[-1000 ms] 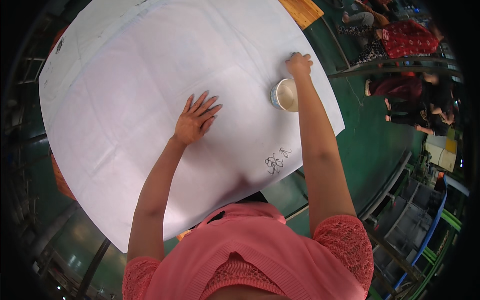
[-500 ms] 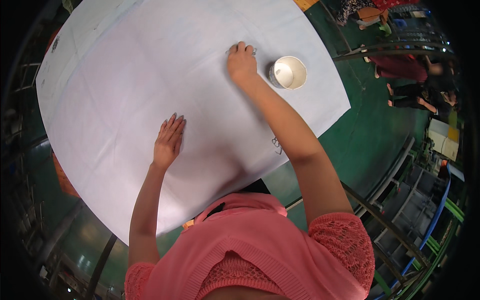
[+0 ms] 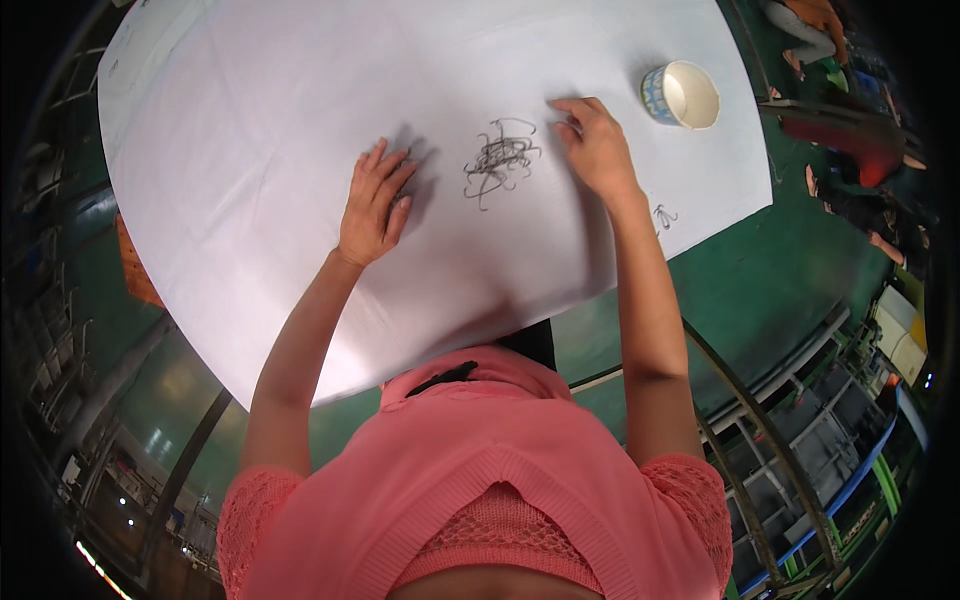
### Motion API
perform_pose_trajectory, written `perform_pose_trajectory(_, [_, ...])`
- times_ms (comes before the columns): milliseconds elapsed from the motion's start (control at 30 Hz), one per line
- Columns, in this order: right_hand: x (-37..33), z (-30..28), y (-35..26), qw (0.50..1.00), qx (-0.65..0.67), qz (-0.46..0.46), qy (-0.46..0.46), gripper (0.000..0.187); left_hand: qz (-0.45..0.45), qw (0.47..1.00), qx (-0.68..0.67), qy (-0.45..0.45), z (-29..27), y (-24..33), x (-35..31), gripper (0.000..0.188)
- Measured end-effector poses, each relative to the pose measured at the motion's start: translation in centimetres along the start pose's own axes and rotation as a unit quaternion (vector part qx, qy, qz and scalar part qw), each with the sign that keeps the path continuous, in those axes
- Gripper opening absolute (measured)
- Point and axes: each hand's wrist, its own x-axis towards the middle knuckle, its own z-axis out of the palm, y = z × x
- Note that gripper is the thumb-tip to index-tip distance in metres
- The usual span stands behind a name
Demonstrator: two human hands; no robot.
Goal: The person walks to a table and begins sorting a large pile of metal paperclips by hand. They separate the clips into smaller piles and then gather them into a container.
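A loose tangle of thin, dark, curved wire-like pieces [image 3: 500, 160] lies on the white table sheet [image 3: 270, 170], between my two hands. To its left is my left hand [image 3: 375, 202], palm down with fingers spread and nothing in them. On the other side my right hand [image 3: 598, 148] hovers close to the sheet, thumb and index finger apart, holding nothing I can see. Beyond it, to the right, stands an open paper cup [image 3: 690, 96] with a blue patterned side and pale inside. A few similar dark pieces [image 3: 664, 216] lie beside my right wrist, near the sheet's edge.
Past the table's right edge is a green floor [image 3: 740, 260], with a dark rail [image 3: 750, 420] nearer me. Other people [image 3: 860, 140] are at the far right. A blue-edged metal rack [image 3: 830, 480] stands at the lower right.
The tangle of dark pieces now shows in the open where my right hand was covering the sheet. My right hand has moved right and opened; my left fingers have spread. The view has shifted.
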Motion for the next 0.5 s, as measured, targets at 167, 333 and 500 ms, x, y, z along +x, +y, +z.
perform_pose_trajectory(167, [-1.0,2.6,-0.3,0.994,-0.083,-0.041,0.056,0.041,0.006,0.996,-0.018,0.087,0.3,0.0,-0.6,0.033])
perform_pose_trajectory(333, [-4.0,4.8,-2.7,0.977,-0.182,-0.106,0.017,0.067,0.034,0.987,0.009,0.156,0.6,-0.7,-1.1,0.031])
perform_pose_trajectory(500, [-4.6,5.4,-2.9,0.972,-0.2,-0.123,0.033,0.062,0.06,0.975,0.016,0.216,1.5,-1.3,-0.4,0.025])
